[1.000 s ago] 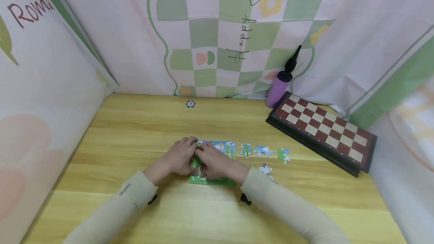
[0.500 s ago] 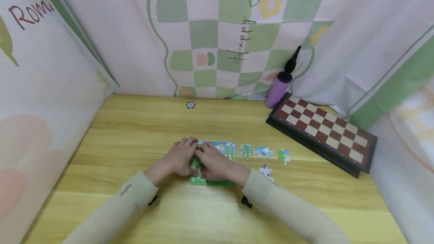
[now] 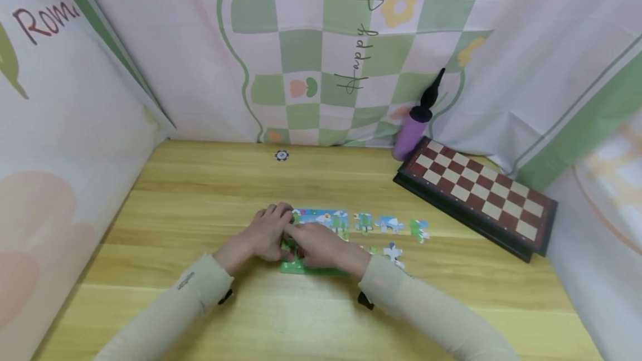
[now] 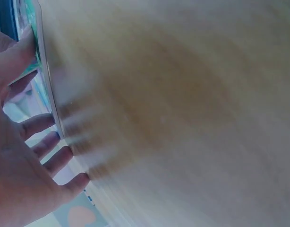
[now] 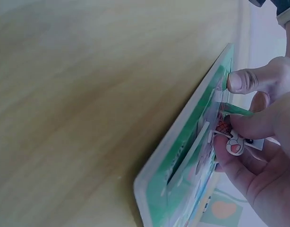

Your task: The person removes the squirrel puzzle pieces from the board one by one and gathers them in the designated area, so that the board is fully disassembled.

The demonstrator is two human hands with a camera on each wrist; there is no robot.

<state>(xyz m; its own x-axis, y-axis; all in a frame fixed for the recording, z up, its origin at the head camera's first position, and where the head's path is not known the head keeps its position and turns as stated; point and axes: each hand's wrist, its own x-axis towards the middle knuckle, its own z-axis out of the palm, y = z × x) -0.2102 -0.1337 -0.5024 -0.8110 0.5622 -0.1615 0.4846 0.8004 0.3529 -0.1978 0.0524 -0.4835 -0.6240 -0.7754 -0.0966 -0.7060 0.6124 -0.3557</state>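
Near the middle of the wooden surface [image 3: 301,316] we have the jigsaw board [image 3: 313,271] lying flat, blue edge away and green edge nearest us, presumably so its picture reads upright. Our left hand [image 3: 269,233] lies along the board's left side, fingers spread with tips at the edge and thumb over its face; we judge that this braces it against sliding. Our right hand [image 3: 321,243] pinches a puzzle piece [image 5: 235,145] between thumb and forefinger, tilted above the board's left part. That grip probably lets us turn it finely; whether it touches the board, we cannot tell. Right of the board, loose puzzle pieces [image 3: 389,224] lie spread out, likely so we can tell them apart and reach them easily. The folding chessboard [image 3: 476,194] and purple hand pump [image 3: 411,135] sit farther right, seemingly set aside.
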